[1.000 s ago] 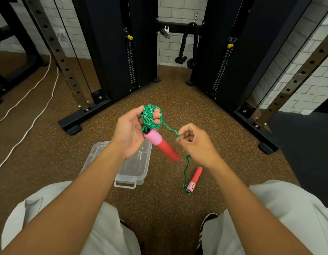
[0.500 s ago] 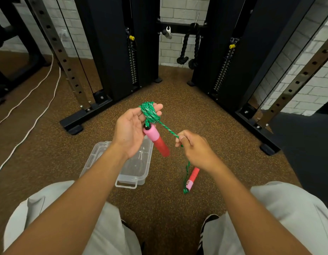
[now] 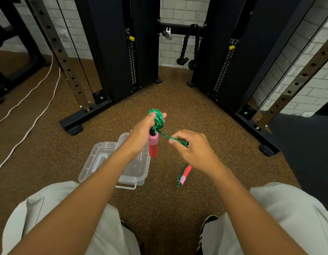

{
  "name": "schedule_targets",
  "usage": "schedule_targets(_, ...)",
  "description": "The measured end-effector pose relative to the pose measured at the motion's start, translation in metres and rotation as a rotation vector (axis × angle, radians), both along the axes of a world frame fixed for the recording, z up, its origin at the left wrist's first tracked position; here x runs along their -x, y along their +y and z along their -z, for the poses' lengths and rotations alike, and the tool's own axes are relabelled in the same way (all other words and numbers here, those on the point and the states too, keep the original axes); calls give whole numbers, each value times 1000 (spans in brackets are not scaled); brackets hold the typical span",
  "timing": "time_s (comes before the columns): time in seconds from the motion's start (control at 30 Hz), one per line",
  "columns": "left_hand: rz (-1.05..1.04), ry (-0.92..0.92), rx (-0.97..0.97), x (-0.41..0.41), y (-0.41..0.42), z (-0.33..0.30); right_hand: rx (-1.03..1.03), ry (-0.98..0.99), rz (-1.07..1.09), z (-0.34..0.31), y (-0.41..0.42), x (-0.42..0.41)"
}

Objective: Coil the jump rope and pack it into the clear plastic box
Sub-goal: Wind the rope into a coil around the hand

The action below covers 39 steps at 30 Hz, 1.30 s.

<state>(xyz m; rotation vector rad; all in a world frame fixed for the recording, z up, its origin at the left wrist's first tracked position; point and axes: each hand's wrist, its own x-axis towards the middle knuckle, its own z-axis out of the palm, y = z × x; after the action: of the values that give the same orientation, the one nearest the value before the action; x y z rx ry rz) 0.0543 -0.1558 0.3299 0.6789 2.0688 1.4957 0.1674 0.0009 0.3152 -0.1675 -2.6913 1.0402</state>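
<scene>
1. Head view, step in hand: coiling, late stage by judgement. Green rope bundle (image 3: 158, 118) wound round the fingers of the left hand (image 3: 141, 137), above the far right corner of the clear plastic box (image 3: 97, 161); first pink-and-red handle (image 3: 153, 146) hanging below the bundle, over the box's right edge.
2. Head view, remaining slack: short taut run of rope from the bundle to the right hand (image 3: 193, 150), right of the box; second handle (image 3: 184, 174) dangling below that hand, off the box's right side (lying on or clear of the brown floor (image 3: 178, 100), cannot tell).
3. Head view, next move, as a judgement: a few more turns, second handle drawn in, then bundle lowered into the open box.
4. Head view, hand pose: left hand gripping bundle, thumb pressed on top; right hand pinching the rope, knuckles up. Hands near, not touching.
</scene>
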Motion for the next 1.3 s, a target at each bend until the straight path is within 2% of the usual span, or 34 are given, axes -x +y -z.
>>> schedule_targets(0.1,105,212,229,-20,4,-8,-87,24,-45,-5,1,0)
schedule_targets(0.17,175,256,271,-28,4,-11,-115,27,-58,-7,3,-1)
schedule_targets(0.3,240,279,318,-22,1,-5,-43,-18,-70,-14,9,-6)
schedule_targets(0.5,392,-100,233,-13,-2,-3,88,-105,-10,-26,17,-10)
schedule_targets(0.6,419,-214,149,-6,-4,-1,163,-110,-9,-29,22,-12)
schedule_targets(0.77,369,-316,-50,-1,-5,-3,249,-79,17,-29,27,-15)
schedule_targets(0.93,318,-383,-124,-3,-5,-10,357,-120,-53,-30,34,-16)
schedule_targets(1.13,207,-527,-201,-5,-5,-19,445,-37,21,-34,33,-18)
schedule_targets(1.3,197,-589,-296,-4,-7,-21,385,-57,29,-24,34,-16)
